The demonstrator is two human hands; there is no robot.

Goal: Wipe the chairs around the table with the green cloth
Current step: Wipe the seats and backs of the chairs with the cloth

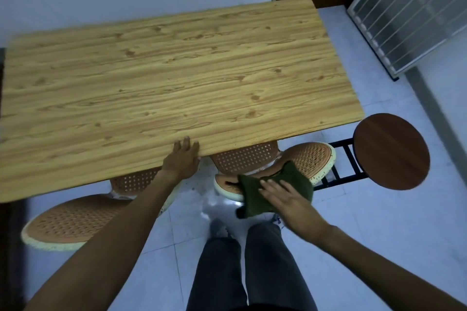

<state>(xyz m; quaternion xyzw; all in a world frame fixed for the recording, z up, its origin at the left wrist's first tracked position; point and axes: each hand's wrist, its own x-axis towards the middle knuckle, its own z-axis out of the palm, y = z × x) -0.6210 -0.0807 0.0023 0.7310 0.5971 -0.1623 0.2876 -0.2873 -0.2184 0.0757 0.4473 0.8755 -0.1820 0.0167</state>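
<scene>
A dark green cloth [273, 188] lies over the back rim of an orange perforated plastic chair [308, 159] tucked under the near edge of the wooden table [177, 78]. My right hand [283, 197] presses flat on the cloth, fingers spread over it. My left hand [183, 158] rests on the table's near edge, fingers on top, holding nothing. A second orange chair [73, 222] stands to the left, partly behind my left forearm.
A round brown stool [391, 150] on a black metal frame stands right of the chair. A white wire rack [409, 7] leans against the right wall. My legs [252, 265] stand on the pale tiled floor between the chairs.
</scene>
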